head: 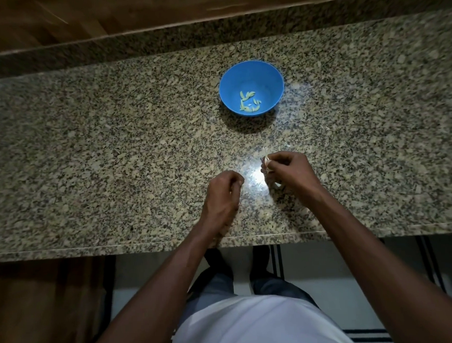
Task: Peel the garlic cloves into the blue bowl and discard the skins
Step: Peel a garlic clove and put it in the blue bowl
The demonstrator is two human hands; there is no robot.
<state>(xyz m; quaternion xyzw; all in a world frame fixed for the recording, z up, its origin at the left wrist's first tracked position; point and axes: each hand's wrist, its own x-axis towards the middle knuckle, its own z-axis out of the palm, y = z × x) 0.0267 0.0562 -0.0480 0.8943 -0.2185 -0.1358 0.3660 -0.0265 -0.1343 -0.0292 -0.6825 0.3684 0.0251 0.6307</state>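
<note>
A blue bowl [251,74] stands on the granite counter [115,150], with several peeled garlic cloves [249,103] lying in its bottom. Nearer to me, my right hand [289,170] pinches a garlic piece with pale skin [266,161] sticking out past the fingertips. My left hand [224,191] hovers just left of it with its fingers curled in; whatever it may hold is hidden. A few thin skin scraps [263,141] lie on the counter between the hands and the bowl.
A raised granite ledge [213,32] runs along the back of the counter, with wood [109,13] behind it. The counter's front edge [145,246] is just below my forearms. A bright light glare sits on the stone between my hands.
</note>
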